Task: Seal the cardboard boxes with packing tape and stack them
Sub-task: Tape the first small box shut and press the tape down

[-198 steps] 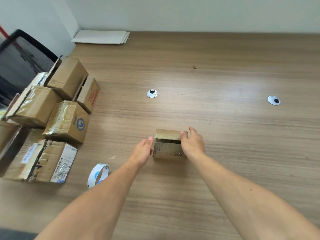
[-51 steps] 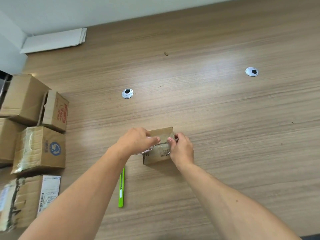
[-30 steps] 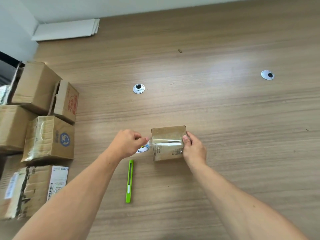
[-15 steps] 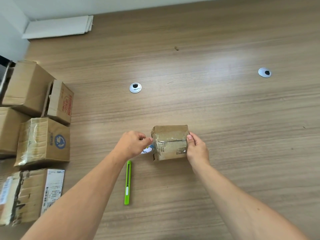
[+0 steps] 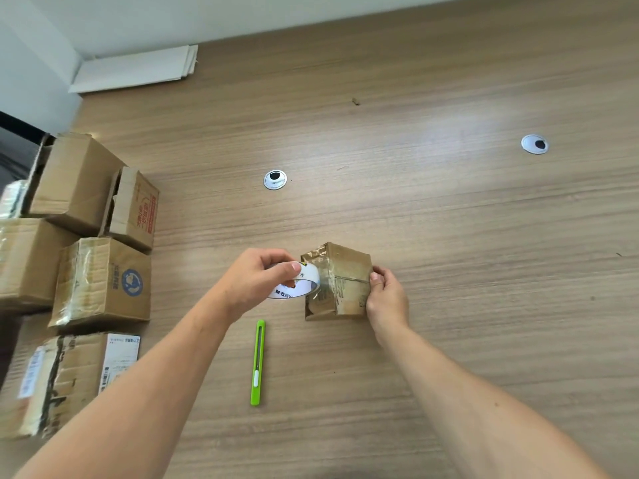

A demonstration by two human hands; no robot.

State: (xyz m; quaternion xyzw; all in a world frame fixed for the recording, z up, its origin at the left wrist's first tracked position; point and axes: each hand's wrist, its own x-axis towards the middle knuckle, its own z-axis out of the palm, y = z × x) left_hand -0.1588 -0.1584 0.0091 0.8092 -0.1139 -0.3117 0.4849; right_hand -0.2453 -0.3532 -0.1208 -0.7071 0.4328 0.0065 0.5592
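A small brown cardboard box [image 5: 345,271] stands on the wooden table [image 5: 449,219], tipped a little with one corner turned toward me. My left hand [image 5: 257,280] grips a white roll of clear packing tape [image 5: 299,283] right beside the box's left face. A clear strip runs from the roll across the box front. My right hand [image 5: 385,293] holds the box's right edge, thumb pressed on the strip's end.
A green utility knife [image 5: 257,363] lies on the table just in front of the roll. Several cardboard boxes [image 5: 103,281] are piled at the left edge. Flat white sheets [image 5: 135,69] lie at the far left corner. Two round cable grommets [image 5: 275,179] sit in the tabletop.
The roll was lying on the table earlier; my left hand has picked it up. A strip has been drawn leftward across the box, and the box has turned slightly.
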